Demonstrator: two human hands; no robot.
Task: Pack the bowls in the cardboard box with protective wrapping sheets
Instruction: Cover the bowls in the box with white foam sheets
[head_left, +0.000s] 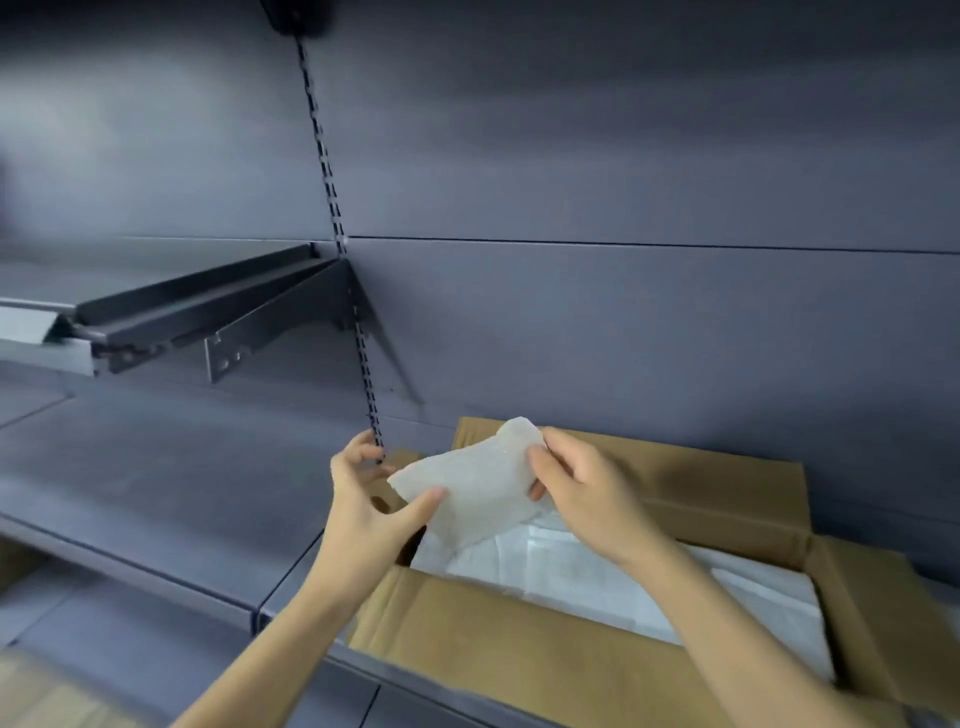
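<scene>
A pale, translucent wrapping sheet (470, 491) is held up in the air above the far left corner of an open cardboard box (519, 639). The left hand (363, 499) pinches the sheet's near left edge, thumb on top. The right hand (576, 483) grips its right side, fingers curled round the edge. The box stands on a dark grey shelf (156, 488), against the back wall, its flaps folded outward. White wrapping sheets (597, 577) line the inside of the box. No bowl can be made out. Higher on the left, a second shelf on a metal bracket (249, 322) juts out from a slotted upright rail (332, 197).
</scene>
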